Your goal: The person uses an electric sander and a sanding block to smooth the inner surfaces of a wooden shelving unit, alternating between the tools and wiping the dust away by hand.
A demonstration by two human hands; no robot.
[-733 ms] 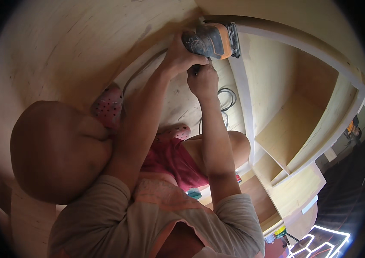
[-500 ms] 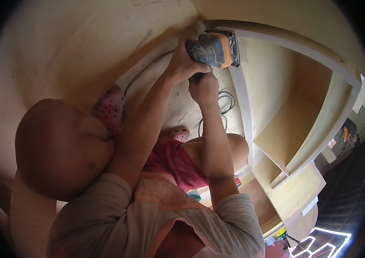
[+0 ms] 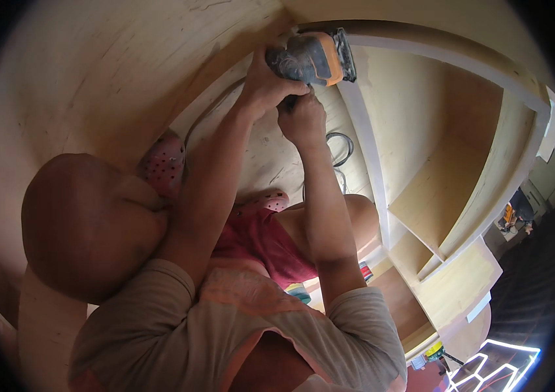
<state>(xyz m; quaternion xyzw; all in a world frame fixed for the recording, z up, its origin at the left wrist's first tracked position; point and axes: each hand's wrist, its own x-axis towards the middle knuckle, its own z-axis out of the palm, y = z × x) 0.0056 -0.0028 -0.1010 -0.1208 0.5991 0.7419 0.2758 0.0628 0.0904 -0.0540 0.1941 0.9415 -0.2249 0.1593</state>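
Note:
An orange and black electric sander [image 3: 322, 57] is held out at the far end of my reach, its flat pad turned to the right. My left hand [image 3: 266, 83] wraps round its dusty rear body. Just below, my right hand [image 3: 303, 119] is closed on the sander's dark lower part, most of which the fingers hide. The pad is beside the pale wooden frame [image 3: 364, 124] near its far corner; I cannot tell whether they touch.
Open wooden compartments [image 3: 439, 189] stand on the right. A plywood panel [image 3: 114, 72] rises on the left. Black cord [image 3: 341, 149] lies looped on the pale board beyond my knees, near a pink clog [image 3: 163, 163]. At lower right glow white light tubes [image 3: 513, 349].
Both hands and the sander have shifted slightly left and farther away along the frame. The sander has tilted a little. Both hands keep their hold.

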